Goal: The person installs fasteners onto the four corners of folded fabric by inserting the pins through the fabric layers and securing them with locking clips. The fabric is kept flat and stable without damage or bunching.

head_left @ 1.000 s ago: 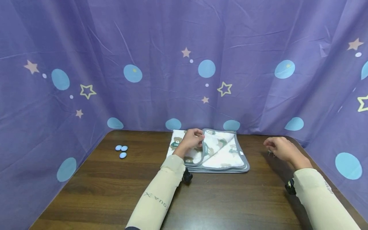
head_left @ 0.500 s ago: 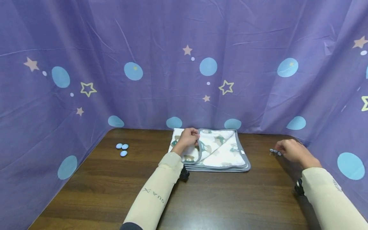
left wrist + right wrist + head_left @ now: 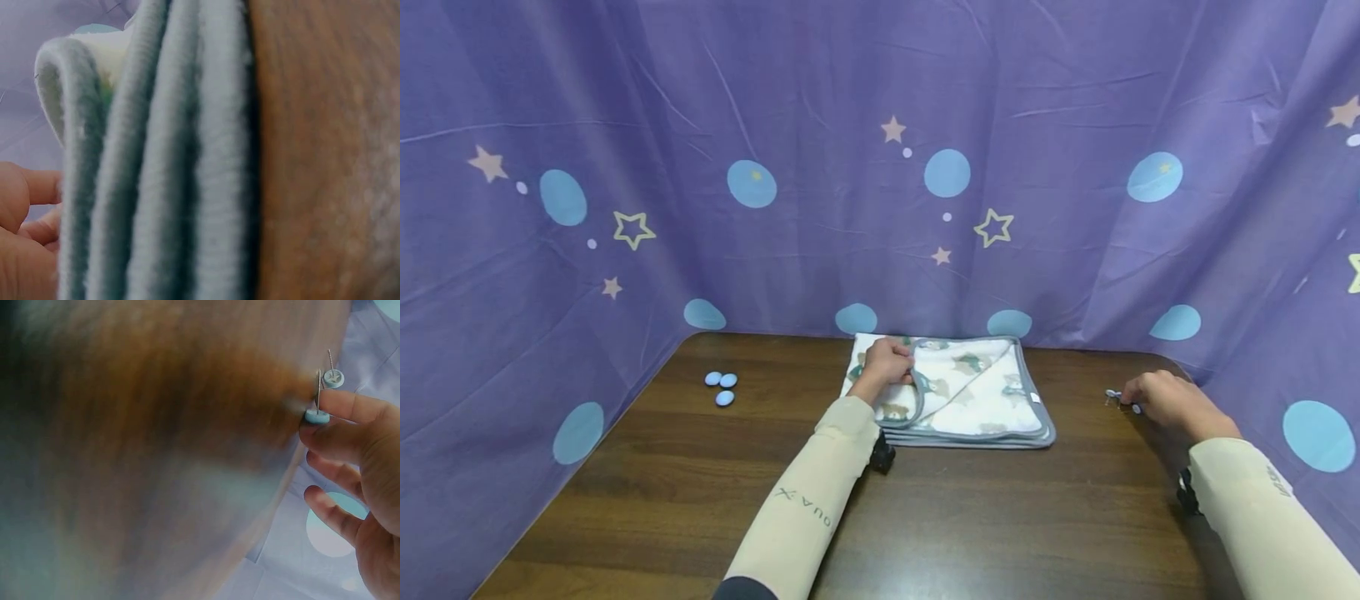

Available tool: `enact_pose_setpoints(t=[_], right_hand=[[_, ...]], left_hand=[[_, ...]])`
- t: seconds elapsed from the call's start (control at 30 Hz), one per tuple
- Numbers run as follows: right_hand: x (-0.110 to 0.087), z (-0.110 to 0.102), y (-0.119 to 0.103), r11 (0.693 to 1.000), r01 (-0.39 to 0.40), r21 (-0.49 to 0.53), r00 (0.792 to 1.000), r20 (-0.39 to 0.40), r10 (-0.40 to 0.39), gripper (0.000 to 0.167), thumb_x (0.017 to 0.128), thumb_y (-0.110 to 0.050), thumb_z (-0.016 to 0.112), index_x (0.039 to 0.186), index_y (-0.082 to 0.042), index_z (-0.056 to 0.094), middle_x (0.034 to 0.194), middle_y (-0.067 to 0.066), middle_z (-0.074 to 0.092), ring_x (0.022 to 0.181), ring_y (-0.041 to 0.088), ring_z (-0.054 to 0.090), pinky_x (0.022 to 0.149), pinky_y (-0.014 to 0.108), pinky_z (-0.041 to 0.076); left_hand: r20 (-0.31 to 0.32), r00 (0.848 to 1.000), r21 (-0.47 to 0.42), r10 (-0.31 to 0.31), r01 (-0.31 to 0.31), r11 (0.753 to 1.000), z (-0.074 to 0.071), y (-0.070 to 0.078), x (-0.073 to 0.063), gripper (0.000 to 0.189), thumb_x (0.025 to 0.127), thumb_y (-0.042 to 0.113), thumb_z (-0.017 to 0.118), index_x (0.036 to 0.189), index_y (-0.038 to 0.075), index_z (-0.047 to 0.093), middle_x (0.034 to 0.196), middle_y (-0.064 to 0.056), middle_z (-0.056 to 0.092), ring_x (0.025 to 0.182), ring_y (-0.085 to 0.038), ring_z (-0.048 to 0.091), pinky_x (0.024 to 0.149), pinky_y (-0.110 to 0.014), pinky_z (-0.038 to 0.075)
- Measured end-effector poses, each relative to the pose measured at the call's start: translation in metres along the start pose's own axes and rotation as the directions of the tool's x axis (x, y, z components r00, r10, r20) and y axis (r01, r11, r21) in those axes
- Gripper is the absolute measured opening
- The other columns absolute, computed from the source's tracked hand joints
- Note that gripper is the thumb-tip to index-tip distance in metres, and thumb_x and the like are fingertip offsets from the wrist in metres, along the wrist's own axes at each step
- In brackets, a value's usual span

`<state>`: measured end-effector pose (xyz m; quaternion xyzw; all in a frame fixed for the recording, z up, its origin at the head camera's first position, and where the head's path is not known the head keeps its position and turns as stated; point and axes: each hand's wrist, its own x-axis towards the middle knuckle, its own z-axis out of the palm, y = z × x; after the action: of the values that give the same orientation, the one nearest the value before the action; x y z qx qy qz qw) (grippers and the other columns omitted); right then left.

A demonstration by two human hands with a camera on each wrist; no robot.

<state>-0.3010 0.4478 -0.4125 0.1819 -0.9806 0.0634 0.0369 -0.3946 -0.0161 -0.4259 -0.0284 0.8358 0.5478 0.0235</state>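
A folded white blanket (image 3: 981, 392) with a bear print and grey edging lies at the back middle of the table. My left hand (image 3: 889, 364) holds the turned-over flap's edge at the blanket's left part. Its fingers (image 3: 44, 187) show behind the stacked grey edges in the left wrist view. On the right, thin-shanked pins with pale blue round heads stand in a small group. Thumb and forefinger of my right hand (image 3: 1172, 402) pinch one pin (image 3: 317, 417). Another pin (image 3: 334, 378) is just beyond the forefinger. The right hand's other fingers are spread apart.
Three pale blue discs (image 3: 725, 398) lie at the left on the brown wooden table (image 3: 1000, 517). A purple curtain (image 3: 820, 167) with stars and dots hangs round the back and sides, close behind the blanket.
My left hand has shifted slightly left with the blanket's flap edge. The right hand has moved right of the pins and lowered to them; the nearest pin has shifted slightly right.
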Motion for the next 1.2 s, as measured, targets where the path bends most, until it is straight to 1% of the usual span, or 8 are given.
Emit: enact_pose_setpoints(t=[0.17,0.37,0.57,0.7,0.8,0.9,1.1,1.2], right_hand=[[0.000,-0.001,-0.002,1.000,0.019,0.007,1.000,0.011,-0.019,0.025,0.081,0.005,0.071,0.083,-0.019,0.076,0.084,0.000,0.072,0.080,0.019,0.066,0.067,0.045,0.055],[-0.001,-0.004,-0.006,0.998,0.040,0.058,0.998,0.043,-0.043,0.031,0.071,0.011,0.070,0.084,-0.016,0.077,0.082,-0.003,0.072,0.076,0.014,0.065,0.062,0.036,0.052],[-0.004,-0.005,-0.006,0.993,0.087,0.078,0.993,0.067,-0.092,0.028,0.070,0.009,0.076,0.086,-0.014,0.079,0.083,-0.003,0.075,0.076,0.012,0.068,0.064,0.032,0.054],[-0.005,-0.004,-0.009,0.986,0.111,0.124,0.992,0.051,-0.118,0.032,0.069,0.010,0.077,0.093,-0.012,0.080,0.087,-0.003,0.076,0.078,0.011,0.068,0.065,0.029,0.055],[-0.005,-0.004,-0.012,0.981,0.124,0.151,0.990,0.044,-0.132,0.032,0.069,0.009,0.078,0.095,-0.010,0.079,0.088,-0.003,0.076,0.080,0.010,0.069,0.067,0.029,0.056],[-0.004,-0.006,-0.015,0.980,0.126,0.154,0.990,0.047,-0.134,0.029,0.070,0.007,0.079,0.091,-0.012,0.079,0.087,-0.005,0.076,0.079,0.009,0.068,0.068,0.029,0.056],[-0.006,-0.008,-0.021,0.982,0.126,0.139,0.989,0.061,-0.136,0.026,0.071,0.007,0.079,0.085,-0.015,0.078,0.082,-0.006,0.074,0.076,0.008,0.067,0.065,0.029,0.054],[-0.007,-0.007,-0.022,0.986,0.106,0.132,0.991,0.071,-0.116,0.025,0.073,0.006,0.079,0.085,-0.015,0.079,0.082,-0.007,0.074,0.076,0.008,0.066,0.064,0.029,0.054]], left_hand=[[-0.061,0.995,0.053,-0.074,0.078,0.996,-0.003,0.001,0.001,0.015,0.085,-0.005,0.065,0.072,0.001,0.070,0.064,-0.009,0.066,0.041,-0.009,0.059,0.042,-0.021,0.050],[-0.044,0.997,-0.006,-0.061,0.060,0.998,-0.004,0.006,-0.004,0.008,0.088,-0.003,0.064,0.086,0.001,0.071,0.069,-0.007,0.062,0.044,-0.010,0.060,0.046,-0.023,0.055],[-0.005,0.997,0.019,0.081,-0.081,0.997,0.000,0.024,-0.019,0.007,0.092,0.009,0.068,0.096,0.004,0.070,0.080,-0.010,0.069,0.050,-0.015,0.065,0.051,-0.026,0.057],[0.030,0.975,0.110,0.218,-0.220,0.969,0.005,0.034,-0.029,0.006,0.094,0.013,0.070,0.095,0.008,0.071,0.087,-0.006,0.072,0.055,-0.015,0.067,0.055,-0.026,0.057],[0.141,0.932,0.170,0.335,-0.356,0.919,0.011,0.038,-0.034,0.006,0.094,0.012,0.070,0.096,0.007,0.073,0.087,-0.006,0.073,0.060,-0.011,0.065,0.058,-0.025,0.056],[0.307,0.853,0.198,0.421,-0.490,0.849,0.019,0.040,-0.038,0.007,0.094,0.010,0.070,0.097,0.005,0.074,0.085,-0.006,0.072,0.061,-0.010,0.063,0.061,-0.022,0.054],[0.603,0.678,0.186,0.421,-0.633,0.751,0.035,0.040,-0.049,0.013,0.092,0.007,0.074,0.104,0.001,0.074,0.089,-0.005,0.073,0.070,-0.010,0.067,0.065,-0.019,0.055],[0.654,0.624,0.206,0.427,-0.691,0.693,0.044,0.038,-0.052,0.015,0.090,0.008,0.077,0.104,0.002,0.075,0.089,-0.004,0.074,0.077,-0.007,0.065,0.068,-0.017,0.052]])
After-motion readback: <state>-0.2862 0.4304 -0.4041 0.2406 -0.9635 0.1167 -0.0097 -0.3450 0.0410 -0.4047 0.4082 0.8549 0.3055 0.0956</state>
